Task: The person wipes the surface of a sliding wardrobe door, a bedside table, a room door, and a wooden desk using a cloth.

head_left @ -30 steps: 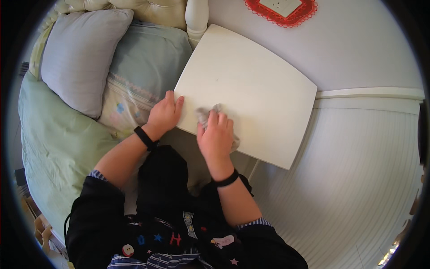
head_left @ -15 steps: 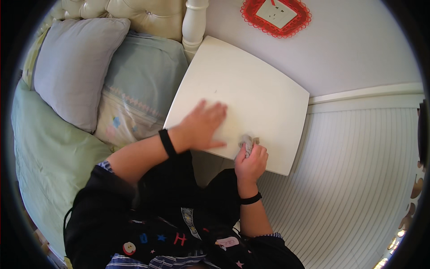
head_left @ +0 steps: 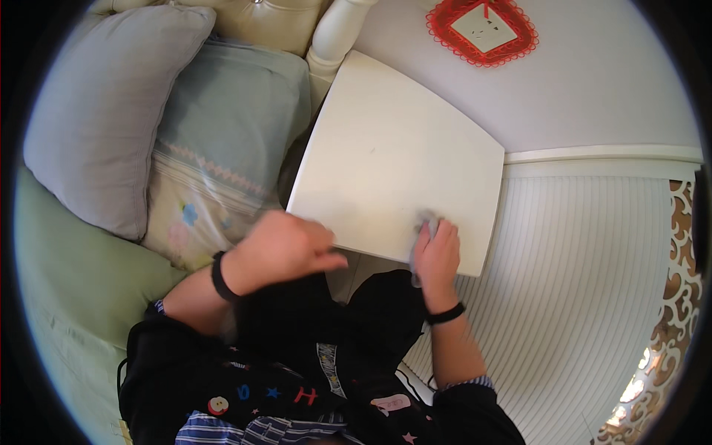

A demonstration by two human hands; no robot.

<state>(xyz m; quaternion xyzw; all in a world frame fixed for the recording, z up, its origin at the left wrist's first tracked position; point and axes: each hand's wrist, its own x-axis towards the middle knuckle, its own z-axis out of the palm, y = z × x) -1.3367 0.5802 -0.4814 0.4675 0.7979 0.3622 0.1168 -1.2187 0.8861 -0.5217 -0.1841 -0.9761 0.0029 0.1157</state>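
The right hand [head_left: 437,256] grips the grey cloth [head_left: 428,216] in a bunch, at the near edge of the white table [head_left: 400,133], toward its right corner. Some of the cloth pokes out ahead of the fingers onto the top, and a loose end hangs beside the hand, past the edge. A wad like this probably bears on only a small patch; folding it into a flat pad under the fingers should give broader, more even contact. Tucking in that end would help too.

The left hand [head_left: 285,241] is blurred near the table's left corner (fingers seemingly curled, thumb out), so I cannot tell whether it is closed or touches the edge. Laid flat on the top, it could steady the table. A small dark mark [head_left: 372,150], well apart from the cloth, likely deserves firm, short strokes.
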